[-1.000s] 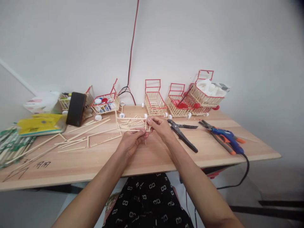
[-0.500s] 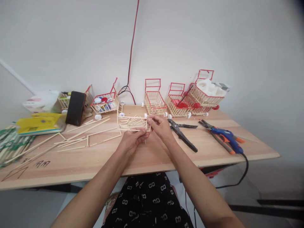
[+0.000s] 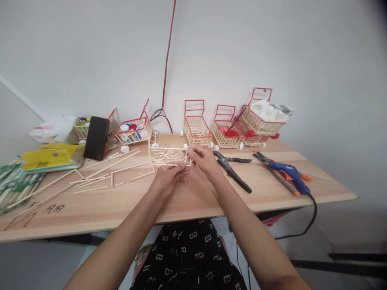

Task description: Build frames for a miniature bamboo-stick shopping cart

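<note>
Both hands hold a rectangular frame of thin wooden sticks [image 3: 169,149] just above the table. My left hand [image 3: 169,179] pinches its near right corner from below. With thumb and fingers, my right hand [image 3: 203,160] grips the right end, where a short crosspiece stands beside the end stick; whether that piece is fixed cannot be seen. Beyond and beneath the frame lies a scatter of short cut sticks [image 3: 165,154]. Left of my hands, longer sticks and another stick frame [image 3: 133,178] rest on the wood.
Several small stick carts with red trim, one a cart [image 3: 196,131] at the middle, line the wall. Right of my hands lie black-handled pliers [image 3: 232,173] and a blue glue gun [image 3: 287,171] with a cord. A phone [image 3: 96,137] and yellow packet [image 3: 51,157] are at left on the table [image 3: 193,205].
The stick frame has shifted very slightly left and up at its right end. Both hands keep nearly the same grip and place.
</note>
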The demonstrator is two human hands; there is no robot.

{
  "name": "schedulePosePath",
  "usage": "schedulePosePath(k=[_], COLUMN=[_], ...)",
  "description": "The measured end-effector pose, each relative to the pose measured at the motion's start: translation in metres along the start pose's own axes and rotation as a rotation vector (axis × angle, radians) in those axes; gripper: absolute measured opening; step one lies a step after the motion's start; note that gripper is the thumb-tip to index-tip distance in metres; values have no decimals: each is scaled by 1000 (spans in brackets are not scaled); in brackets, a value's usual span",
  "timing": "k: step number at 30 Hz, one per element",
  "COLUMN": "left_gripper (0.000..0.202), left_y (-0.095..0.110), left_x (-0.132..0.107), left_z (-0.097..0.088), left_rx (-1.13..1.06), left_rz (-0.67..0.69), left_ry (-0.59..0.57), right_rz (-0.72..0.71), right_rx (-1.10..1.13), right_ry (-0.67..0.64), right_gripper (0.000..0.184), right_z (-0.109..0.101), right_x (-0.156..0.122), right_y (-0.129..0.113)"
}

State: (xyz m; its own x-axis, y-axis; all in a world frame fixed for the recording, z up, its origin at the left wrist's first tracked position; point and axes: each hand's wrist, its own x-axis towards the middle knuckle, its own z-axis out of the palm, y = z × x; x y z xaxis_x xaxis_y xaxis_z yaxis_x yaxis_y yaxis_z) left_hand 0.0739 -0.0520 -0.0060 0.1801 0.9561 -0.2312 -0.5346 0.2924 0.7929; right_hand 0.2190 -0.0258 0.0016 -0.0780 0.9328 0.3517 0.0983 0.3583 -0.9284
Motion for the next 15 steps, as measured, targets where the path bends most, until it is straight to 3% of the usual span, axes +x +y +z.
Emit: schedulePosePath(k=[5,10,15], left_gripper=[10,25,25], left_y=[2,5,5], left_x=[-1,-4,-5], left_z=[-1,-4,-6], left_rx=[-22,-4,48], left_rz=[8,-13,7], left_ry=[-22,-149,-100], right_rz=[44,50,101], right_rx=[-50,-53,17], right_ry=[-71,-56,0], right_gripper=[36,39,38], right_z=[-3,-7,-8], right_x=[-1,0,1], right_y=[2,7,10])
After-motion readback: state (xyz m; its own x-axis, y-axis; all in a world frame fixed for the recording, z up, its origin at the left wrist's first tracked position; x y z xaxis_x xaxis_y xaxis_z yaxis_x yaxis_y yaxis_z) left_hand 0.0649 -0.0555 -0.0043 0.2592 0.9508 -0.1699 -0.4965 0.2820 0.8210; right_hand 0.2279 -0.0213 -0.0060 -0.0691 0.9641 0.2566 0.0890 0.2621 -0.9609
